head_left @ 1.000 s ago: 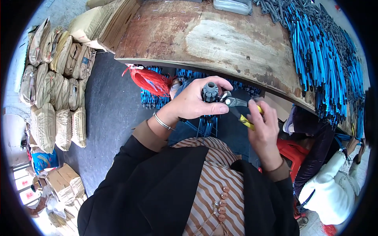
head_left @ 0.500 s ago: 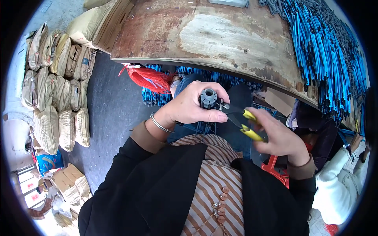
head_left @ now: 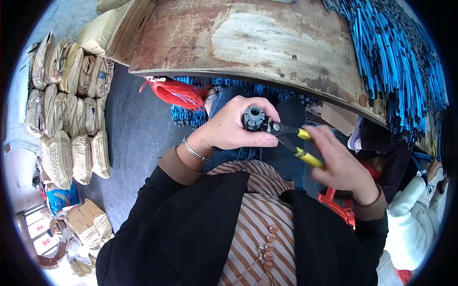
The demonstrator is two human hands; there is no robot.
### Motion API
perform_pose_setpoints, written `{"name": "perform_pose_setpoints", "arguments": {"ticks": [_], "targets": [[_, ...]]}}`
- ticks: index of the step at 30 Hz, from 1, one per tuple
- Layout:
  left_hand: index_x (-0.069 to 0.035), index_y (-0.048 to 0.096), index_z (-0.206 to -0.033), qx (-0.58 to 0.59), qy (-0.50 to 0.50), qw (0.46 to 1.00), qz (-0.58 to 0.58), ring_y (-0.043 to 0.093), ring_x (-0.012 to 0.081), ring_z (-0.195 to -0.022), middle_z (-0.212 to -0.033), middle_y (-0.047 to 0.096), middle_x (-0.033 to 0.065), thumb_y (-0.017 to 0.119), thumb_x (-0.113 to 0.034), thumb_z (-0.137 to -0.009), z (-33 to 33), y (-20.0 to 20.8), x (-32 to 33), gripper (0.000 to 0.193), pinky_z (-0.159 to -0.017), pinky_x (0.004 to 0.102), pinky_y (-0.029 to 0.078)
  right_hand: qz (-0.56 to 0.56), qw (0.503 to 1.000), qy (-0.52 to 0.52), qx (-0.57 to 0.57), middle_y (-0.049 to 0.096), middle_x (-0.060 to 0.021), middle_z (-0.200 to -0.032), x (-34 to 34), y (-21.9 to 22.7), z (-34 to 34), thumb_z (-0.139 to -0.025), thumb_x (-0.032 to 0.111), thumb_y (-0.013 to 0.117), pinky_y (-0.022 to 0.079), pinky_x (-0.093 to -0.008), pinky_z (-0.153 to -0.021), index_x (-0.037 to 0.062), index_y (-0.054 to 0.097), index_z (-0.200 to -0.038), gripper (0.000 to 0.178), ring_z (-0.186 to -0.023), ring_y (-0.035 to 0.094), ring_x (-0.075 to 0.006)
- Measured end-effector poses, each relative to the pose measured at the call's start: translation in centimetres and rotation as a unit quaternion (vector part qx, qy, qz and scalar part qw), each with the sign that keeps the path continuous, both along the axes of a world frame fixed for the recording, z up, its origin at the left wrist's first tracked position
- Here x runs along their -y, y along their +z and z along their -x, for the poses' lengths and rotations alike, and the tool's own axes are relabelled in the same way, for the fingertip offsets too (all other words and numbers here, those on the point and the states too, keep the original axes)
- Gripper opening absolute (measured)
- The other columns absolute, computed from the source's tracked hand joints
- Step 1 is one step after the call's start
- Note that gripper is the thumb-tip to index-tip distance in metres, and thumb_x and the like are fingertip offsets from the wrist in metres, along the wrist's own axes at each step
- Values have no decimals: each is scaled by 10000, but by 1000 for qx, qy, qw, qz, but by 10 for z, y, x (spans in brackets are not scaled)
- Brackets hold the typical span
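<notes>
Fingers [head_left: 325,139] of the right hand [head_left: 343,165] loosely span yellow-handled metal pliers [head_left: 309,159], handles [head_left: 304,134] spread wider than one second earlier. The pliers' head [head_left: 276,127] lies left of this hand, just beside the grey ribbed hollow cylinder [head_left: 254,119] gripped, open end up, in the left hand [head_left: 233,127].

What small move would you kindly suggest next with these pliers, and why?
Perhaps squeeze the right grip gently, drawing the yellow handles together: they stand apart, while the pliers' head sits close beside the grey notched piece in the left grip.
</notes>
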State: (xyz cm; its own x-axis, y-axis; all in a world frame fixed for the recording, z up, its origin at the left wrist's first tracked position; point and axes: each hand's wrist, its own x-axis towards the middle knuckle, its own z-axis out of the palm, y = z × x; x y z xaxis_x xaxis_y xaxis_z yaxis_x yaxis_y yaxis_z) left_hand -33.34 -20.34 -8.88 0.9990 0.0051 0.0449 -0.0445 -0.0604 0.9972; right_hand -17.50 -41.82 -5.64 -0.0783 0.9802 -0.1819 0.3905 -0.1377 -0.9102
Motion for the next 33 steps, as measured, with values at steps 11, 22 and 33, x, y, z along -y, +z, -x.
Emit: {"name": "perform_pose_setpoints", "arguments": {"ticks": [11, 22, 33], "targets": [[0, 621, -891, 77, -39, 996, -27, 568, 106, -726, -812, 611, 31, 809, -172, -595, -3, -6, 2, 390, -648, 241, 443, 350, 870, 58, -341, 534, -175, -945, 1, -20, -7, -634, -35, 687, 470, -369, -719, 24, 259, -1352, 838, -856, 575, -327], [7, 612, -849, 11, 19, 999, -42, 571, 109, -698, -775, 604, 50, 795, -132, -613, -6, 5, 6, 329, -625, 242, 439, 39, 969, 14, 242, 466, -193, -1044, -2, 31, -4, -642, -84, 584, 425, -380, -819, 16, 284, -1342, 768, -972, 501, -349], [2, 612, -829, 24, 26, 999, -24, 574, 121, -708, -767, 604, 56, 773, -100, -633, 2, 2, 0, 273, -634, 243, 440, 1, 987, -60, 151, 584, -204, -856, -4, -1, 17, -723, -32, 601, 467, -387, -684, -22, 473, -1198, 492, -774, 588, -367]]}}
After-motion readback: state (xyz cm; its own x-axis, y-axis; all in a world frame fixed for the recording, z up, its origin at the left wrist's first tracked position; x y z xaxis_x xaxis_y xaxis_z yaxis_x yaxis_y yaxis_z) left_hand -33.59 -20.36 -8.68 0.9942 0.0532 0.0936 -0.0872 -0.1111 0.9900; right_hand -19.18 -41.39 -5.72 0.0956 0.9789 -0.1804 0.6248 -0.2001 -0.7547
